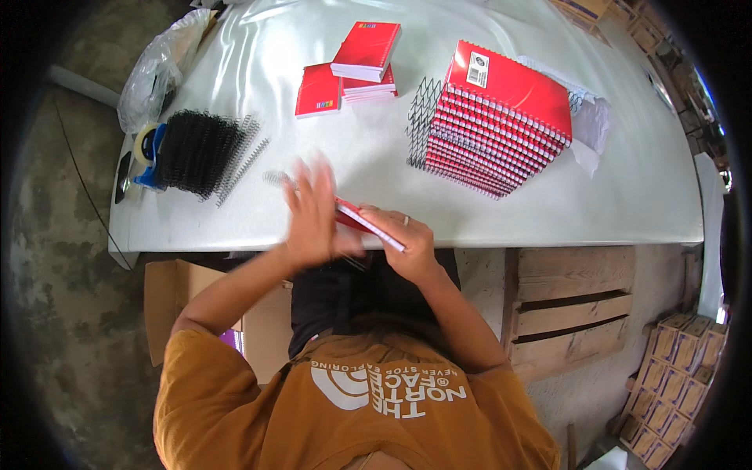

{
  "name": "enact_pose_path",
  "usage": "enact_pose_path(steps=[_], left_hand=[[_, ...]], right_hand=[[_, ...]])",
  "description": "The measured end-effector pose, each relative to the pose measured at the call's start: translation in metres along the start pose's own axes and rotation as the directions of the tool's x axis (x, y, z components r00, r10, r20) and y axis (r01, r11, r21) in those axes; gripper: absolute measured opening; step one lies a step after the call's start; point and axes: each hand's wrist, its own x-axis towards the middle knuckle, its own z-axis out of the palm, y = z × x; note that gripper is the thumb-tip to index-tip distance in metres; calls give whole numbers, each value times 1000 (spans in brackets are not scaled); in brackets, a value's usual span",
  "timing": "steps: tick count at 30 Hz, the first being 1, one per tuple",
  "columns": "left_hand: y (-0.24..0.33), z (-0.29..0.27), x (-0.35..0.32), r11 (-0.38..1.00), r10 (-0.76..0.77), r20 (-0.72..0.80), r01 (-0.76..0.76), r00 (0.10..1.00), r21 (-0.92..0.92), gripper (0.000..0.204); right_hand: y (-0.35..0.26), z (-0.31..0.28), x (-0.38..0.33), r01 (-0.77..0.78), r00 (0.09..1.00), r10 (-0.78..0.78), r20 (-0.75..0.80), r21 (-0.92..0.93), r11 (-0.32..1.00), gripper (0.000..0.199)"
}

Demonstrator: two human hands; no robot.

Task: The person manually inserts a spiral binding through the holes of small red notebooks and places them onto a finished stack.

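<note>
Red notebooks (501,117), black coils (196,149), seemingly white table (376,149).

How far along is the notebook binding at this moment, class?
Done: a tall stack of spiral-bound red notebooks stands on the white table. In hand: the right hand grips one red notebook at the table's near edge while the blurred left hand works at it. Left: unbound red booklets and a heap of black spiral coils remain.

— What's on your white table (501,211)?
— You've got a pile of black spiral coils (200,150), tape rolls (146,146), small red notebooks (356,66), a tall stack of red spiral notebooks (497,117), and a plastic bag (157,66).
</note>
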Motion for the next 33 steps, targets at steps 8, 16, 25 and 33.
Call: enact_pose_path(steps=[8,16,25,33], left_hand=[[1,-74,74,988,-152,-64,151,986,-17,39],[-16,-46,119,909,-71,-245,164,967,384,29],[-18,-39,80,990,-122,131,130,984,-55,36],[-28,-14,48,973,154,-467,-51,871,226,102]], right_hand=[[-4,-12,7,46,998,-43,42,-85,995,39],[-23,6,17,108,982,-97,159,-61,992,28],[5,-21,12,-404,914,400,64,219,888,25],[-5,-6,2,-106,994,105,-14,-97,990,36]])
